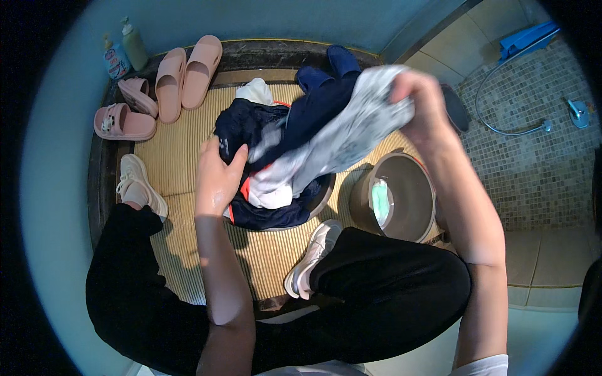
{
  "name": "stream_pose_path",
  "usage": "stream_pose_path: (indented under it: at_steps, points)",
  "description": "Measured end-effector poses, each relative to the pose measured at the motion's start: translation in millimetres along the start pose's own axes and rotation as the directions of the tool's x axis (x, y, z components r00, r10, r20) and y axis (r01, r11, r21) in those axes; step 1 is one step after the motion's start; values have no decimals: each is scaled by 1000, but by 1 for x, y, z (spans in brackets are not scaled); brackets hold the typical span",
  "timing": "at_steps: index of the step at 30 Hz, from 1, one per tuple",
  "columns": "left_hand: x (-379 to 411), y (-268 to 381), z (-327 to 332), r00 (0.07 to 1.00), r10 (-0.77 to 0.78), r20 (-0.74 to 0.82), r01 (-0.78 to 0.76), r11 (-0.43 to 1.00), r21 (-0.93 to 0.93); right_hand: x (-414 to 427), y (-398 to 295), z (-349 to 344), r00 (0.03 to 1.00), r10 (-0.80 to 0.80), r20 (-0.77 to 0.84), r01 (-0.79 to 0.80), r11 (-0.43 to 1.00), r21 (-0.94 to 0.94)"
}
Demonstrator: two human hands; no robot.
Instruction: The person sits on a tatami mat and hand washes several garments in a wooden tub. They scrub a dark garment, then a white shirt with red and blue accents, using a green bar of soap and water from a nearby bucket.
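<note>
My right hand [418,105] is raised to the upper right, closed on a bunched grey-and-white patterned cloth [348,127], blurred by motion. The cloth stretches down towards a heap of wet-looking laundry. In the heap lie navy garments [249,120] with red-orange trim and a white piece [270,192]. Under them shows the rim of a basin [324,202], most of it covered. My left hand [218,178] is at the heap's left side against a navy garment, thumb and fingers apart. Another white cloth [255,90] lies at the far edge of the heap.
A brown bucket [409,197] holding a pale green item [380,199] stands right of the basin. Pink slides [202,70], navy slippers [345,61] and pump bottles [134,47] line the back and left. A slatted mat [181,174] covers the floor; a shower hose [479,103] lies right.
</note>
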State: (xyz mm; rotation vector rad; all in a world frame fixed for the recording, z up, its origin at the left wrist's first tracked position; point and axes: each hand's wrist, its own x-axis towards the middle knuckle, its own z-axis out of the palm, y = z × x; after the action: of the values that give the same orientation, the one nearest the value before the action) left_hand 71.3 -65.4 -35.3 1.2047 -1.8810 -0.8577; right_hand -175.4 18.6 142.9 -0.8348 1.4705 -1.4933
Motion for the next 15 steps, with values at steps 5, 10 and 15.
stream_pose_path:
  at_steps: [5,10,15]
  points:
    - [-3,47,-6,983,-93,158,130,961,-246,-7,-85,-22,796,-367,481,196,909,369]
    - [-2,22,-13,995,-42,88,51,994,-101,-15,-38,53,903,-220,369,248,968,-30]
    - [5,38,-39,981,-142,-133,86,930,-356,-5,24,45,673,216,707,344,756,-558]
